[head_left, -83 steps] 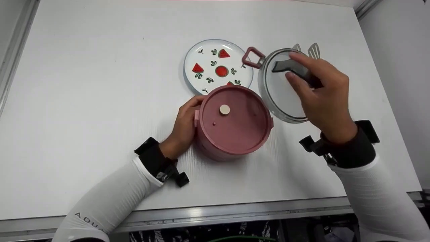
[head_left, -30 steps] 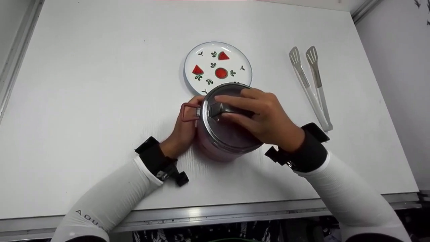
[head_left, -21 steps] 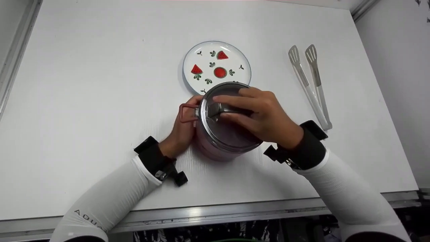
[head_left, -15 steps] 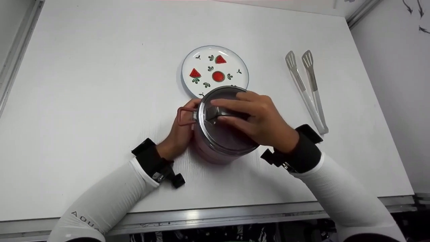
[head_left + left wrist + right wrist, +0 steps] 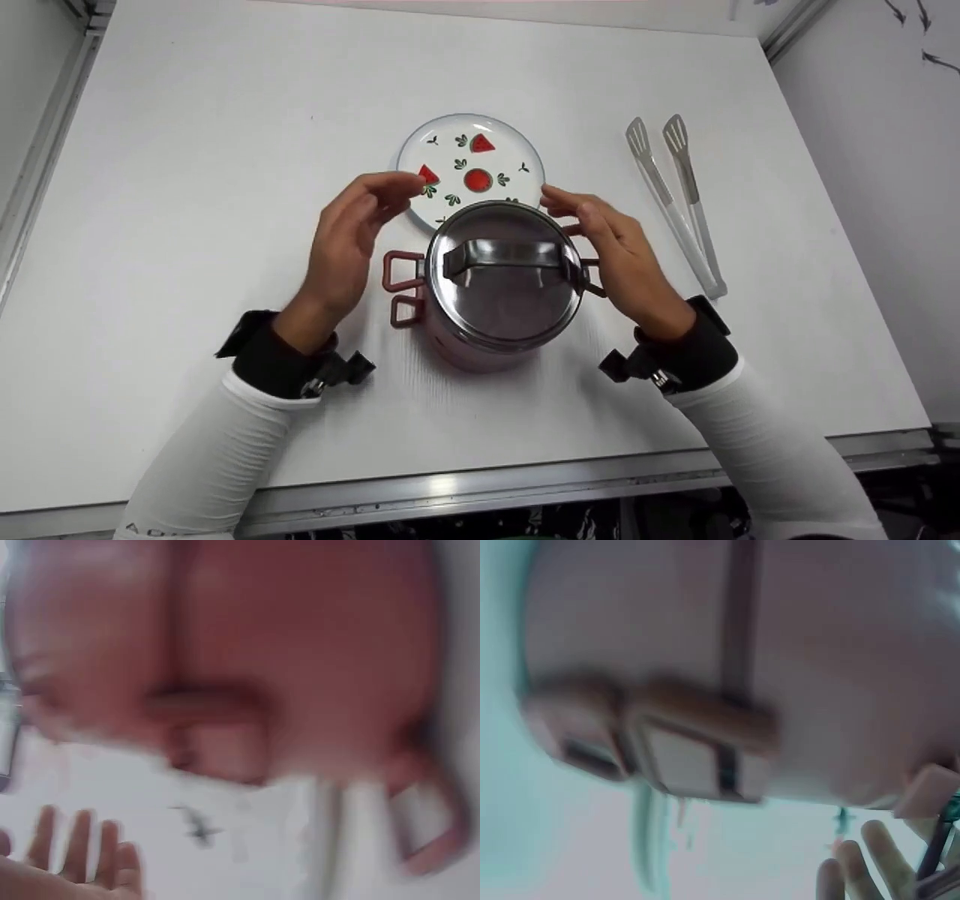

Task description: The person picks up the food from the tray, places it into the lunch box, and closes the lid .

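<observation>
A pink stacked food container (image 5: 480, 360) stands on the white table, with a see-through lid (image 5: 510, 307) on its top. The lid has a dark arched handle (image 5: 510, 253). Two pink clip loops stick out on the left, the upper clip (image 5: 403, 271) above the lower clip (image 5: 407, 311). To the left of the container my left hand (image 5: 337, 259) is in the air, fingers loosely bent, holding nothing. My right hand (image 5: 626, 259) is at the container's right side beside another clip (image 5: 592, 277), its fingers relaxed. Contact there is unclear. Both wrist views are blurred.
Behind the container lies a round white plate (image 5: 517, 146) with watermelon pictures, its near edge partly hidden by the lid. Metal tongs (image 5: 684, 232) with slotted tips lie to the right. The table's metal front edge (image 5: 465, 484) is closest to me.
The lid came from the right onto the container, and my right hand has let go of its handle and moved right. My left hand has left the container's side and moved up and left.
</observation>
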The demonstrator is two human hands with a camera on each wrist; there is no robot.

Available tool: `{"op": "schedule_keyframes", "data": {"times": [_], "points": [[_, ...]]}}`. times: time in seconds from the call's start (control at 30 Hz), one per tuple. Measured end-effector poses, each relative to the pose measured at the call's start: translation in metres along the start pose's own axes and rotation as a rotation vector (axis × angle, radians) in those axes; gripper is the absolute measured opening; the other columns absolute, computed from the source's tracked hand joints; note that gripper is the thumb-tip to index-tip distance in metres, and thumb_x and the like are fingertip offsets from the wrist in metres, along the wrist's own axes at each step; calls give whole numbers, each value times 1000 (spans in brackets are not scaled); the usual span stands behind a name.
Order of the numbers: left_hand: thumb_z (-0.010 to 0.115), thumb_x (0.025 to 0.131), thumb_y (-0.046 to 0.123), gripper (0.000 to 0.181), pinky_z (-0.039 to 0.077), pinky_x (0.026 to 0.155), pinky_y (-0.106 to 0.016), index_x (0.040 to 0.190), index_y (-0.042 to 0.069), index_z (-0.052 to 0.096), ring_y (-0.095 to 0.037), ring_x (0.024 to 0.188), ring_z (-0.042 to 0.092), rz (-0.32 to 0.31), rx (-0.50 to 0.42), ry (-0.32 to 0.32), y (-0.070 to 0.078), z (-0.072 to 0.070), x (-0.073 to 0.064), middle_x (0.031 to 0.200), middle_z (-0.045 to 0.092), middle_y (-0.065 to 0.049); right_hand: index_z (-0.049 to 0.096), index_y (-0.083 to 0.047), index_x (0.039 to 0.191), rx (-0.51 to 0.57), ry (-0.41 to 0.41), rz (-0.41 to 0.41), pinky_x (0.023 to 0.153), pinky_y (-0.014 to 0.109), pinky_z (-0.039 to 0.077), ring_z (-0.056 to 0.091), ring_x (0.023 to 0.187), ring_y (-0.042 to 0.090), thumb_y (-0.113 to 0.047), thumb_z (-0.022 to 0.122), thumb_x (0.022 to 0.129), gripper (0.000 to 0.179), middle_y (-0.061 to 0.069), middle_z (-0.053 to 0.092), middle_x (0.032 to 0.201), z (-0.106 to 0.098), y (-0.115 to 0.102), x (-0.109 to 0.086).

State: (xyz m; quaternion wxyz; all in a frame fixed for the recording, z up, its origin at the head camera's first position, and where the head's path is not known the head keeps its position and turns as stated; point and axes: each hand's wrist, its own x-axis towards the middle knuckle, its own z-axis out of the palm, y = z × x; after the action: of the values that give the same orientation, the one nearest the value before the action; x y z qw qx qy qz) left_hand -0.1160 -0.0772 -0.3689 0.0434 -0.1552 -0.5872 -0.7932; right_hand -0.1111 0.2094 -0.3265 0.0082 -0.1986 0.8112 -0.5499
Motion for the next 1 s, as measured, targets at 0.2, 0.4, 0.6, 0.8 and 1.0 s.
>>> {"op": "schedule_keyframes", "data": {"times": [0.2,0.4,0.6,0.8,1.0], "points": [[38,104,21,39,38,112,-35,135,10,61,-12,127,54,-82,383,-212,24,14,3,135,62,-2,51,-15,147,272,-92,137,109,36,45,51,136,20,-33,30,110,46,4,57,144,18,8,3],[41,103,16,39,35,114,-33,138,10,59,-11,131,51,-92,306,-239,8,19,6,139,60,-3,49,-10,148,477,-68,172,107,33,44,49,135,20,-27,35,108,46,7,53,146,36,14,6],[41,98,9,42,35,114,-34,135,4,60,-15,133,52,-51,166,-218,-2,17,5,138,61,-10,49,-6,147,625,-29,151,107,32,43,51,132,21,-16,38,105,45,9,55,144,47,16,7],[39,98,7,40,35,115,-35,128,0,64,-19,132,53,-33,64,-189,-7,20,5,133,63,-11,49,-3,146,703,-22,98,109,34,41,50,132,22,-15,35,104,45,9,55,141,52,16,7],[35,97,7,40,28,121,-37,116,-4,68,-22,140,48,10,-11,-187,-11,21,4,140,58,-15,49,0,144,758,-11,55,108,36,43,52,130,24,-15,35,104,45,11,56,139,56,16,9]]}}
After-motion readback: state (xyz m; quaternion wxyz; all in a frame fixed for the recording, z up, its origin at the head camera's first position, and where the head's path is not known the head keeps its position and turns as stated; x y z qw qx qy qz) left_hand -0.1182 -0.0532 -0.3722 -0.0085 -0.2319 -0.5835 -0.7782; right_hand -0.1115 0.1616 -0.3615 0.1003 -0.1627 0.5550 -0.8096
